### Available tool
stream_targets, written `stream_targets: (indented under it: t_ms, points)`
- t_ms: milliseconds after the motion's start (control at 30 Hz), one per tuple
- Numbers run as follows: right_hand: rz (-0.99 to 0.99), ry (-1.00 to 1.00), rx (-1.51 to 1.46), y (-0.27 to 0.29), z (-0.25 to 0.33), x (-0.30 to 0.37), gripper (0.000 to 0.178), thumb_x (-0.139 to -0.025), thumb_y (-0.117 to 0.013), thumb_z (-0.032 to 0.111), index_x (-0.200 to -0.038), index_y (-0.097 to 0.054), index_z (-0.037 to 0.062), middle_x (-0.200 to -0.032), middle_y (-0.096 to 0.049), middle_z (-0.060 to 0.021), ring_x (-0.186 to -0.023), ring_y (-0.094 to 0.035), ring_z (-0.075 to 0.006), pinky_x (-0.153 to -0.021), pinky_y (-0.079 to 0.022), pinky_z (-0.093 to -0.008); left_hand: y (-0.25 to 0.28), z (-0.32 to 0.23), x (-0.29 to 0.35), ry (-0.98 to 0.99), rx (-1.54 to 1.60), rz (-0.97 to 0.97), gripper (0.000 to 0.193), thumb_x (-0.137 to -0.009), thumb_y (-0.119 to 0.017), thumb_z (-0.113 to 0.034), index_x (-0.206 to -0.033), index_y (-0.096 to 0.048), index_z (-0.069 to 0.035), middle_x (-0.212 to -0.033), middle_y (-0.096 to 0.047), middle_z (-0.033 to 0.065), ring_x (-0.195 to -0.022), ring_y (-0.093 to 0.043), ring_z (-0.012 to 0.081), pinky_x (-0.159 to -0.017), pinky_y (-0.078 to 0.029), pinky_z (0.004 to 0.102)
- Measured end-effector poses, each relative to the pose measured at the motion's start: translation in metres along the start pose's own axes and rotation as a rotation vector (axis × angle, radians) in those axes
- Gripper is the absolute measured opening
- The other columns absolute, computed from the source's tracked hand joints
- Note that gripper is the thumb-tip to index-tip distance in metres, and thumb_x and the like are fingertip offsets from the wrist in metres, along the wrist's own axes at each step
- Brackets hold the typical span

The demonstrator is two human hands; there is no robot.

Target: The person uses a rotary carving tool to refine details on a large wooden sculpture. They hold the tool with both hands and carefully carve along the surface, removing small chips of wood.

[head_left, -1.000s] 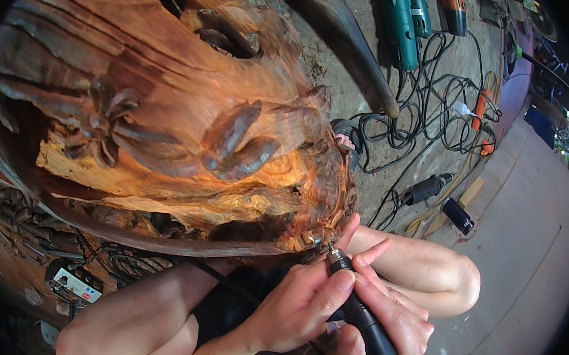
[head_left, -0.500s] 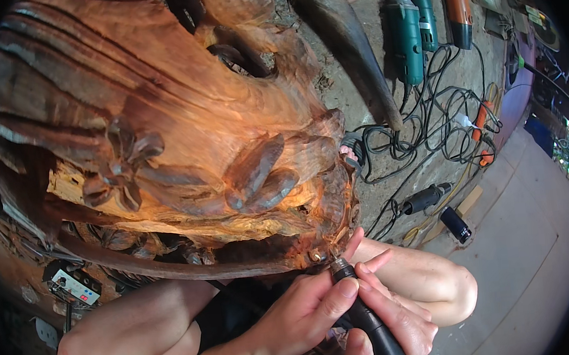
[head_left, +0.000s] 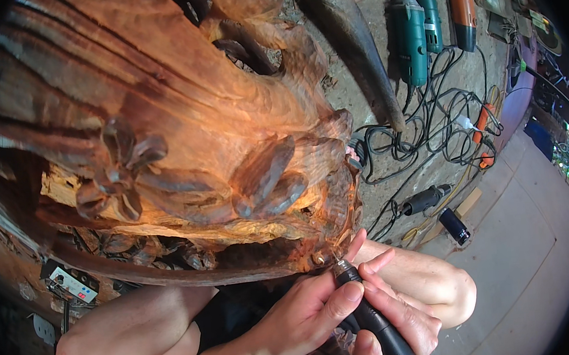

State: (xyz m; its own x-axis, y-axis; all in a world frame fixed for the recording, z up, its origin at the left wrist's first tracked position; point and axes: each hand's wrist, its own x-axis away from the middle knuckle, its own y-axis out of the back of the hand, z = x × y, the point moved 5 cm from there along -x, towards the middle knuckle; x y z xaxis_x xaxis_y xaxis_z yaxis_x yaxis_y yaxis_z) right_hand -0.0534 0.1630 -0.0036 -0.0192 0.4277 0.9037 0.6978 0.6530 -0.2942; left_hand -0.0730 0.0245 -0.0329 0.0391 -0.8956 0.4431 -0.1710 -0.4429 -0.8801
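A large reddish-brown wood carving (head_left: 175, 85) fills the left and upper part of the head view. Its surface bears a carved flower (head_left: 119, 182) and smooth carved leaves (head_left: 264, 172). A black rotary tool (head_left: 382, 331), slim and pen-like, points up at the carving's lower right corner, its thin bit at or very near the wood. My right hand (head_left: 408, 312) wraps round the tool's body. Around its front end, my left hand (head_left: 303, 314) steadies the tool with the thumb, one finger reaching up beside the carving. Exact contact between bit and wood is too small to tell.
Two green power tools (head_left: 411, 44) and an orange one (head_left: 461, 10) lie at the upper right above tangled black cables (head_left: 422, 125). Nearby are a dark curved branch (head_left: 354, 49), a black handpiece (head_left: 427, 199) and a black cylinder (head_left: 454, 225). A control box (head_left: 70, 284) stands lower left.
The view has shifted slightly. Both hands keep their hold on the rotary tool, whose tip stays at the same corner of the carving with a slight change of tilt.
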Motion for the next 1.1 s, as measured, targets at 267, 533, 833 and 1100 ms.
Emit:
stream_targets:
  t_ms: [267,533,833,1100]
  points:
    - [0.055,-0.181,-0.397,0.012,-0.014,-0.005,0.038,-0.107,-0.045,0.016,-0.141,-0.046,-0.0015,-0.131,-0.059,-0.0128,-0.114,-0.061,-0.0152,-0.101,-0.051,-0.0252,-0.003,0.000,0.000,-0.015,-0.072,0.076,0.057,-0.106,-0.041,-0.046,-0.134,-0.055,0.001,-0.156,-0.038,0.0209,-0.154,-0.008,0.0324,-0.121,-0.014,0.0490]
    - [-0.093,0.477,0.158,0.006,-0.010,0.006,0.037,-0.105,-0.047,0.017,-0.136,-0.049,-0.0022,-0.127,-0.059,-0.0150,-0.111,-0.062,-0.0176,-0.099,-0.052,-0.0275,0.003,-0.005,-0.004,-0.009,-0.272,0.167,0.070,-0.100,-0.042,-0.061,-0.111,-0.071,0.002,-0.154,-0.037,0.0298,-0.155,0.003,0.0300,-0.120,-0.015,0.0494]
    - [-0.548,1.327,0.910,-0.031,-0.022,0.043,0.035,-0.102,-0.049,0.017,-0.131,-0.051,-0.0040,-0.122,-0.061,-0.0170,-0.107,-0.063,-0.0205,-0.096,-0.053,-0.0296,0.002,-0.005,-0.006,-0.020,-0.234,0.147,0.073,-0.101,-0.041,-0.061,-0.111,-0.070,0.005,-0.150,-0.038,0.0349,-0.155,-0.005,0.0315,-0.120,-0.015,0.0509]
    - [-0.481,1.497,1.016,-0.031,-0.020,0.036,0.034,-0.100,-0.052,0.017,-0.126,-0.054,-0.0056,-0.117,-0.062,-0.0187,-0.104,-0.065,-0.0231,-0.094,-0.054,-0.0315,0.006,-0.007,-0.005,-0.014,-0.257,0.099,0.076,-0.100,-0.039,-0.062,-0.111,-0.069,0.006,-0.151,-0.038,0.0331,-0.155,-0.006,0.0321,-0.120,-0.015,0.0509]
